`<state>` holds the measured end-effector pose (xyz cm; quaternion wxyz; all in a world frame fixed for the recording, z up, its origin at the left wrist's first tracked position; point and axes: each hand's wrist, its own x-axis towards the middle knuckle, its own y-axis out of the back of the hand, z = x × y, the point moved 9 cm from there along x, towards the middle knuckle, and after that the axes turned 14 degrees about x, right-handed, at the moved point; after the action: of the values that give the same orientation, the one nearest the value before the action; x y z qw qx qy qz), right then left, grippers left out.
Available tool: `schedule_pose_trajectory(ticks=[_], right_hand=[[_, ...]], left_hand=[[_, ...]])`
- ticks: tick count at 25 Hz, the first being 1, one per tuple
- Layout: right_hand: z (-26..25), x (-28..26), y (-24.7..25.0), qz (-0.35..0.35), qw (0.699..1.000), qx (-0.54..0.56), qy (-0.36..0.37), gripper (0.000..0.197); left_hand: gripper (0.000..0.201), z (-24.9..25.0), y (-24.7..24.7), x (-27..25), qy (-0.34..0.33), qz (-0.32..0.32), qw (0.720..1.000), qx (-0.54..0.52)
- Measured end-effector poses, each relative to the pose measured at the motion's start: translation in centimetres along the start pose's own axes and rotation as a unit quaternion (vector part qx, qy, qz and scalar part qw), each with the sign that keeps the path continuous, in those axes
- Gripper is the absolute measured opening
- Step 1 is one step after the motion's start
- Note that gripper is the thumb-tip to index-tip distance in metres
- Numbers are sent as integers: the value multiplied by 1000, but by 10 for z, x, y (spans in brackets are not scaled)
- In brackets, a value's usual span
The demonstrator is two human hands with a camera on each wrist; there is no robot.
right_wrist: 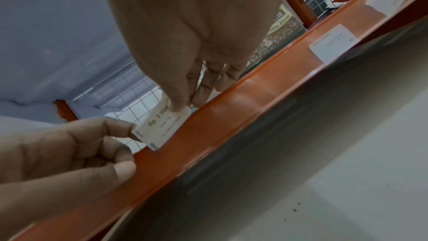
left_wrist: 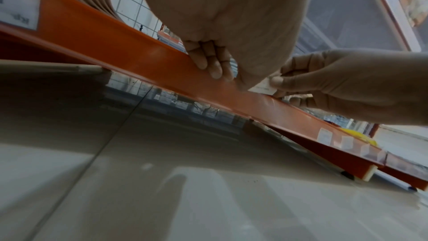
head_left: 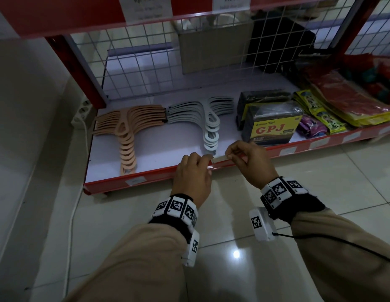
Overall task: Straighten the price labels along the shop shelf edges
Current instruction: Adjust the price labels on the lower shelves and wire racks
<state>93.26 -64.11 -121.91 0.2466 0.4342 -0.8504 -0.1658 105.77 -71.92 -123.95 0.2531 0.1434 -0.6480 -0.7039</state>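
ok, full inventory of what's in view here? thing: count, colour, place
price label: one, white, above the bottom shelf's front edge, pinched at both ends
other labels: several, white, spaced along the red edge strip and on the shelf above
hangers: one stack, peach, left on the bottom shelf
hangers: one stack, grey, right of the peach stack
GPJ packs: at least two, black with yellow label, right of the grey stack
packets: several, yellow, purple and red, far right on the shelf
wire grid: one, white, behind the shelf
power strip: one, white, by the wall at left
floor tiles: pale, glossy
left hand: pinches the label's left end
right hand: pinches its right end
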Motion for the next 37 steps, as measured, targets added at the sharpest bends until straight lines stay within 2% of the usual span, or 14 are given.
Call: schedule_pose_trajectory(ticks=[4, 9, 13, 19, 26, 33, 37], right_hand=[[-1, -1, -8, -25, 998, -46, 25, 11], [-2, -5, -16, -79, 986, -141, 52, 11], [-3, -4, -19, -90, 980, -173, 49, 10], [-4, -7, -22, -93, 975, -198, 31, 12], [-5, -13, -20, -68, 973, -213, 62, 11], [0, -14, -18, -62, 973, -214, 58, 10], [-2, -18, -15, -54, 976, -205, 54, 20]], left_hand=[[29, 0, -4, -2, 5, -4, 999, 44], [32, 2, -6, 0, 4, -6, 998, 64], [30, 2, -5, -2, 1, 4, 998, 56], [31, 2, -8, 0, 2, -5, 997, 83], [32, 5, -10, -1, 2, -12, 993, 118], [32, 5, -11, -4, -1, -19, 993, 119], [38, 2, -7, -7, -7, -7, 995, 97]])
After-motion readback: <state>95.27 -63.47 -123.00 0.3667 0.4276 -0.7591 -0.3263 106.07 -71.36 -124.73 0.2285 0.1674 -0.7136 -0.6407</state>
